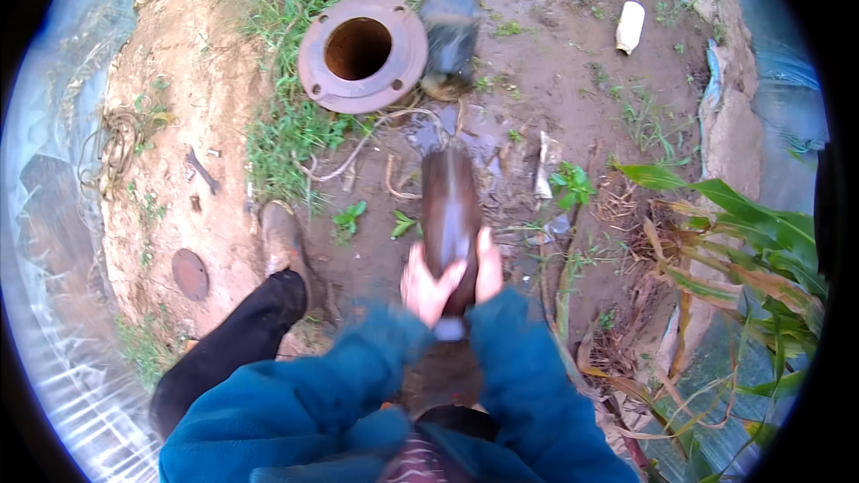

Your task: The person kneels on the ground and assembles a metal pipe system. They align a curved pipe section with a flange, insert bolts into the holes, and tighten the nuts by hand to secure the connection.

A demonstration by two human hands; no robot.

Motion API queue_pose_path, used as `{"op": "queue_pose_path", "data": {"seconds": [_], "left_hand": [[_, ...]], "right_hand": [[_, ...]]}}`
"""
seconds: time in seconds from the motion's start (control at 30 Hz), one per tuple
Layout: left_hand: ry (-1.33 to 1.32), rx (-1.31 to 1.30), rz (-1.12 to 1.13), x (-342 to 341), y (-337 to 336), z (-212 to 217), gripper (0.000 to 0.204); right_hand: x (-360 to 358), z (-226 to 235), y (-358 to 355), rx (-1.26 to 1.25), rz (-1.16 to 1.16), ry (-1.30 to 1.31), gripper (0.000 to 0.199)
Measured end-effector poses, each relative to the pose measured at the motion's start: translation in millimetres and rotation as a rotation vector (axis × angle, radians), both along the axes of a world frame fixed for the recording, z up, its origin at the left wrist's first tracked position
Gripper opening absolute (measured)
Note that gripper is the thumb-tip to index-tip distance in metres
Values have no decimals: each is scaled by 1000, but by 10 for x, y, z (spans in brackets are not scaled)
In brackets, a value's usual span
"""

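Both my hands are around a dark brown, wet, tube-like piece (452, 201) that points away from me over the mud; its exact kind is blurred. My left hand (429, 284) wraps its left side, thumb across the top. Along the right side my right hand (488, 266) presses, fingers partly hidden. Beyond the far end lie a rusty flanged pipe (409, 46) with a round open mouth and, beside it, a black hose or pipe (450, 31). A thin rope (344, 167) curls on the ground near them.
A white bottle-like container (630, 29) lies at the far right. Leafy corn plants (756, 224) lean in from the right. On the left are a dirt bank (183, 54), a rusty disc (190, 275) and plastic sheeting (63, 241). My left boot (282, 241) stands beside the bank.
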State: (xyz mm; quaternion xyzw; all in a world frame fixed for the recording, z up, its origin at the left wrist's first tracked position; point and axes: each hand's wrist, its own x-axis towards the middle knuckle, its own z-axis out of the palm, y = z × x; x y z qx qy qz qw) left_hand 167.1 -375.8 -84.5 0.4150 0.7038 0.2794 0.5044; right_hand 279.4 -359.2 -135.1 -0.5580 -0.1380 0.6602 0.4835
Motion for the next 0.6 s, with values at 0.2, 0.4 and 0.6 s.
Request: {"op": "queue_pose_path", "data": {"seconds": [0.2,0.4,0.6], "left_hand": [[-235,41,-209,240,-232,305,75],[-333,334,-620,315,992,1400,110],[-268,387,-812,-606,1623,2215,100]], "right_hand": [[537,352,-423,24,111,-101,53],[328,1912,340,301,-255,-77,77],[-99,2494,522,507,52,-141,65]]}}
